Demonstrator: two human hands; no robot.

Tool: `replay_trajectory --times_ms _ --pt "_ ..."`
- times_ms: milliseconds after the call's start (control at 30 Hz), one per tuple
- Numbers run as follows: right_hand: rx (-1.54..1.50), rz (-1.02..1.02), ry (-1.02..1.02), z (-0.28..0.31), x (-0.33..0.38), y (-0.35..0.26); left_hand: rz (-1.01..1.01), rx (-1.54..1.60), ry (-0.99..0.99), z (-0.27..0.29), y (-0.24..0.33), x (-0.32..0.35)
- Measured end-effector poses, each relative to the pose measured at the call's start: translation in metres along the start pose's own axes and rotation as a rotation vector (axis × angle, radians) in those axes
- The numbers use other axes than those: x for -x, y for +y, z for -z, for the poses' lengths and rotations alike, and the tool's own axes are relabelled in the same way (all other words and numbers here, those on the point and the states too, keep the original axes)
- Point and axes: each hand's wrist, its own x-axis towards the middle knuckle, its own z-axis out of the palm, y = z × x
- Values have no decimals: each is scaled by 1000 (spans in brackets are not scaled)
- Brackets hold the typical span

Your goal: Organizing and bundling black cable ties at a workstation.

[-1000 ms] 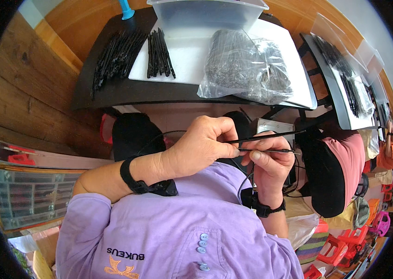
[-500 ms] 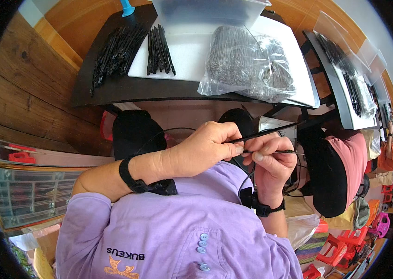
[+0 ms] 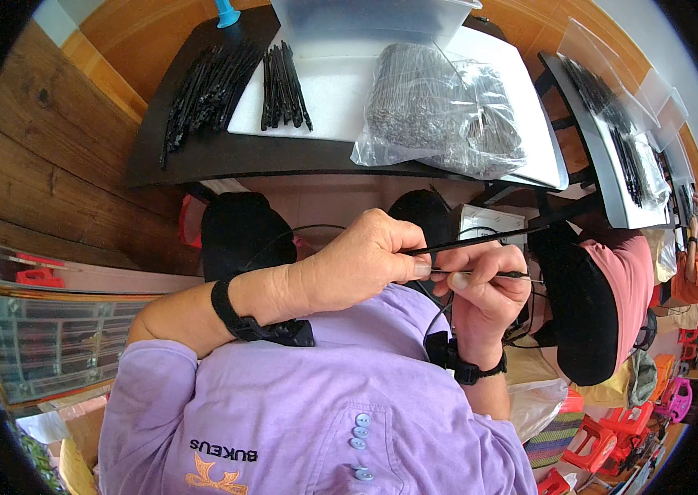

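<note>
My left hand (image 3: 357, 257) is closed, with thumb and forefinger pinching a long thin black strip (image 3: 477, 240) that slants up to the right. Beside it, my right hand (image 3: 488, 289) is closed around a thin dark rod (image 3: 516, 275) with a fine metallic end sticking out past the fingers. Just below the strip, the rod points toward my left fingertips; whether the two touch is hidden by the fingers. Both hands are over my lap, in front of the table edge.
On the black table (image 3: 200, 161) lie a large bundle of black sticks (image 3: 210, 95), a smaller bundle (image 3: 285, 91) on a white board (image 3: 332, 107), and clear bags of thin wire-like pieces (image 3: 423, 103). A clear bin (image 3: 365, 25) stands behind. Another person's pink-clothed leg (image 3: 617, 268) is at right.
My right hand has turned slightly and the rod in it now tilts down a little to the right. The left hand stays almost in place, still pinching the strip.
</note>
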Motion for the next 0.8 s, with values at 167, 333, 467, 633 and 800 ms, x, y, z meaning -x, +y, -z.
replay_trajectory --times_ms 167,333,467,633,800 --pt "-11 2 12 -2 0 -1 -11 -33 31 -1 2 1" --pt "9 34 -7 -6 -3 -1 -51 -85 72 0 4 3" --pt "-17 45 -37 -6 -7 2 -21 63 59 0 9 6" --pt "-9 98 -68 -8 -11 7 67 75 73 5 16 8" --pt "24 59 -60 -9 -12 4 -29 -30 102 6 15 8"
